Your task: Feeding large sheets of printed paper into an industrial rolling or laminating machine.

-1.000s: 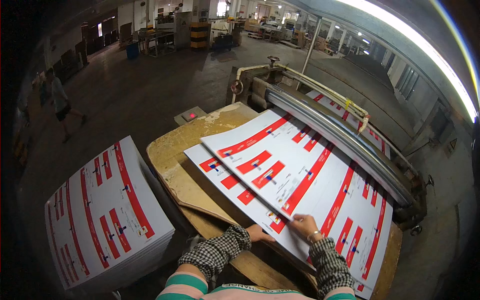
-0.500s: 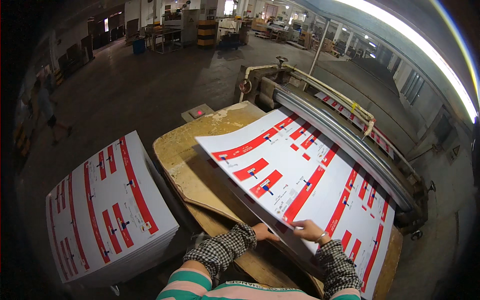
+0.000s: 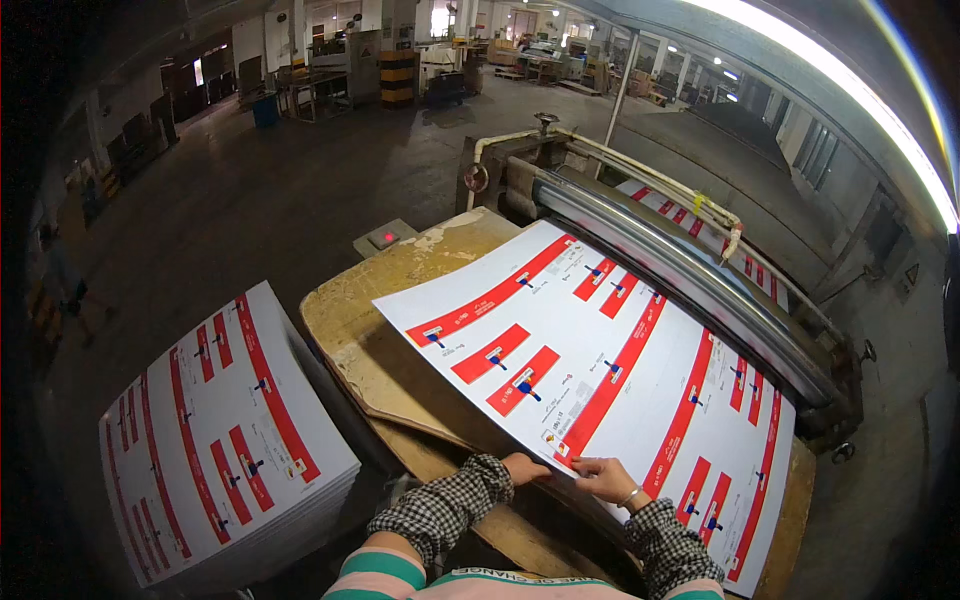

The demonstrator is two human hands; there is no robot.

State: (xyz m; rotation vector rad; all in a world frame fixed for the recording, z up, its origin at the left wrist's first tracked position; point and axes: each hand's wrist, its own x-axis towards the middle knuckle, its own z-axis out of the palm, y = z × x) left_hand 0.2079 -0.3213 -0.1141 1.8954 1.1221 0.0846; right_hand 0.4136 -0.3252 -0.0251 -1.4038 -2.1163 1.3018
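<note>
A large white printed sheet [image 3: 655, 440] with red bands and small blue marks slopes across the wooden feed table [image 3: 375, 345]. Its far edge lies at the metal roller [image 3: 690, 300] of a machine. My left hand [image 3: 525, 468] pinches the near edge, thumb on top and fingers hidden below. Just to its right, my right hand [image 3: 607, 480], with a bracelet at the wrist, grips the same edge, its fingers bent over the sheet. The sheet's left corner curves up off the table. Checked sleeve covers are on both forearms.
At left stands a tall stack of matching printed sheets [image 3: 215, 430], apart from the table. A small box with a red light [image 3: 385, 237] sits beyond the table's far left edge. Pipes and a handwheel [image 3: 476, 178] flank the roller. Another printed sheet [image 3: 680, 213] shows behind it.
The near part of the sheet has come down flatter, and its edge now lies between my hands. My right hand has moved slightly left and down. More printed sheet shows behind the roller.
</note>
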